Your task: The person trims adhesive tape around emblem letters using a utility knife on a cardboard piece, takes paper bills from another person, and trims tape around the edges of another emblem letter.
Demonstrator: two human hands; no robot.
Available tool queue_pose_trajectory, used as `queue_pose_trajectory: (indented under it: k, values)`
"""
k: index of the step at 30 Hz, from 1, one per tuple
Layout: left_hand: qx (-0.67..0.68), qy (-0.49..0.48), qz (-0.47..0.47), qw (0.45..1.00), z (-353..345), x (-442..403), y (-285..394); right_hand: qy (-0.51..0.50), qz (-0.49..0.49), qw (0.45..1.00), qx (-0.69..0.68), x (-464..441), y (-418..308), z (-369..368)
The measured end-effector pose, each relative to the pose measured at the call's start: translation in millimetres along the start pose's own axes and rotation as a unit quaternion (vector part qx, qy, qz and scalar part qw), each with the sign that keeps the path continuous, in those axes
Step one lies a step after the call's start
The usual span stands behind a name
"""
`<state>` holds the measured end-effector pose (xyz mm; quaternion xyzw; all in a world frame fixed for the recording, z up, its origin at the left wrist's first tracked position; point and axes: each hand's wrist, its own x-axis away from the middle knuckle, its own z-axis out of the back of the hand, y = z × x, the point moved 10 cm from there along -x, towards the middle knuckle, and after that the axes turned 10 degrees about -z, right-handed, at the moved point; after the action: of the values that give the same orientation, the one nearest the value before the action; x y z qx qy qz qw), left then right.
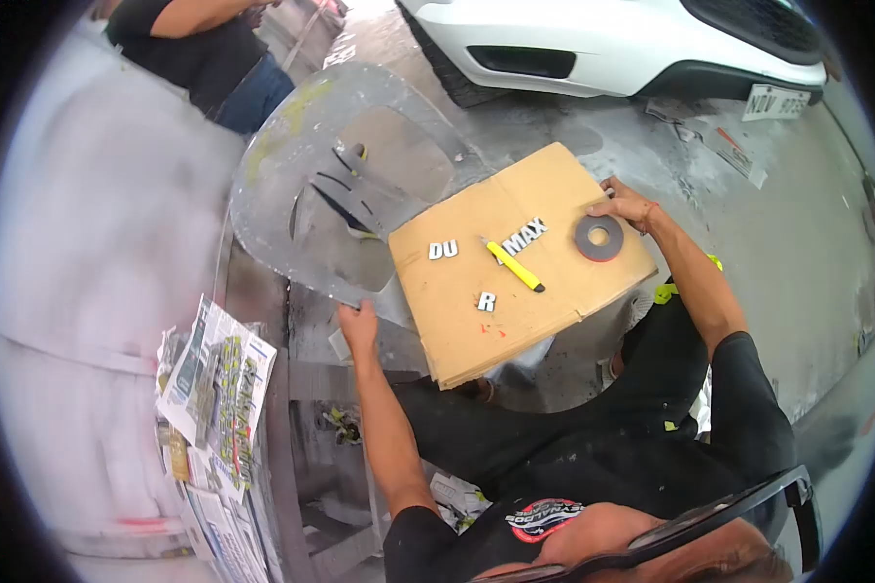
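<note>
My left hand (359,325) is closed around the front edge of a grey, paint-spotted plastic chair (267,228). At its far right edge, a flat stack of brown cardboard (447,321) is gripped by my right hand (627,206), thumb on top and fingers partly hidden. Close to that thumb lies a roll of dark grey tape (583,241) with a red rim. On the cardboard are chrome emblem letters: "DU" (443,250), "MAX" (525,236) and "R" (486,302). A yellow utility knife (517,267) lies across the "MAX" piece, partly covering it.
A white vehicle's bumper (574,29) is at the top right. Another person (204,58) in a dark shirt is at the upper left. Stacked newspapers (214,389) stand at the lower left. A dark, strap-like item (345,209) shows through the chair's opening.
</note>
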<state>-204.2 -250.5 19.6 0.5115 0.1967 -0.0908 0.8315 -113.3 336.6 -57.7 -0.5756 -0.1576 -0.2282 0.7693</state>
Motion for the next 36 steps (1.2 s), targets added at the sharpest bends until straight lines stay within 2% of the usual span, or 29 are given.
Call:
queue_pose_trajectory:
  k: [1, 2, 3, 4, 5, 6, 8, 9, 11, 13, 15, 16, 17, 18, 20, 22, 24, 25, 27, 28, 30, 32, 33, 34, 36]
  values:
    - [0.003, 0.009, 0.001, 1.0, 10, -1, -9, -0.061, -0.03, 0.983, -0.172, 0, 4, -19]
    - [-0.046, -0.033, 0.044, 0.997, 8, 1, -18, -0.106, 0.031, 0.98, -0.165, -2, -6, -31]
    - [-0.097, -0.075, 0.087, 0.989, 8, 8, -24, -0.116, 0.03, 0.979, -0.165, -4, -4, -30]
    - [-0.101, -0.07, 0.092, 0.988, 16, 15, -15, -0.163, 0.014, 0.971, -0.176, 0, -4, -34]
    - [-0.092, -0.09, 0.048, 0.991, 19, 24, 2, -0.211, -0.004, 0.96, -0.184, 0, -6, -39]
    - [-0.082, -0.113, 0.0, 0.99, 21, 29, 17, -0.216, -0.004, 0.96, -0.181, 9, -14, -41]
    - [-0.058, -0.1, -0.014, 0.993, 36, 40, 9, -0.197, 0.03, 0.972, -0.125, 37, -23, -47]
    - [-0.032, -0.089, -0.023, 0.995, 42, 49, 1, -0.2, 0.018, 0.972, -0.121, 33, -20, -49]
    - [-0.074, -0.127, 0.049, 0.988, 42, 60, 15, -0.122, 0.048, 0.991, -0.008, 20, -2, -41]
    - [-0.15, -0.166, 0.124, 0.967, 39, 60, 21, -0.099, 0.1, 0.989, -0.056, 40, -21, -51]
    - [-0.186, -0.184, 0.158, 0.952, 39, 79, 5, -0.096, 0.11, 0.989, 0.01, 43, -36, -62]
    - [-0.216, -0.081, 0.041, 0.972, 40, 75, 25, -0.098, 0.104, 0.99, 0.007, 30, -42, -60]
    - [-0.239, 0.021, -0.079, 0.968, 41, 82, 52, -0.078, 0.098, 0.987, 0.105, 17, -40, -60]
    - [-0.239, 0.012, -0.077, 0.968, 27, 93, 63, -0.057, 0.092, 0.973, 0.203, 10, -38, -60]
    - [-0.363, 0.164, -0.182, 0.899, 26, 126, 132, -0.051, 0.06, 0.966, 0.245, 0, -33, -59]
    - [-0.246, -0.072, -0.197, 0.946, -13, 138, 139, -0.047, 0.035, 0.956, 0.288, -13, -15, -64]
    - [-0.1, -0.273, -0.083, 0.953, -55, 153, 133, 0.142, 0.137, 0.922, 0.333, -10, -16, -41]
    - [-0.102, -0.278, -0.076, 0.952, -57, 150, 132, 0.136, 0.131, 0.924, 0.333, -2, -18, -51]
    - [-0.136, -0.37, -0.148, 0.907, -86, 149, 142, 0.339, 0.264, 0.866, 0.254, 54, -66, -32]
    - [-0.135, -0.375, -0.15, 0.905, -92, 144, 145, 0.394, 0.298, 0.833, 0.249, 82, -88, -41]
    - [-0.113, -0.398, -0.164, 0.896, -104, 139, 154, 0.243, 0.229, 0.922, 0.199, 93, -87, -89]
    - [-0.106, -0.422, -0.179, 0.882, -114, 139, 148, 0.11, 0.331, 0.906, 0.241, 116, -90, -158]
    - [-0.097, -0.439, -0.189, 0.873, -119, 142, 145, 0.109, 0.361, 0.898, 0.226, 123, -87, -183]
    - [-0.098, -0.451, -0.19, 0.866, -122, 146, 142, 0.111, 0.319, 0.907, 0.253, 128, -86, -200]
    - [-0.1, -0.439, -0.166, 0.877, -121, 150, 137, 0.127, 0.304, 0.909, 0.255, 128, -83, -215]
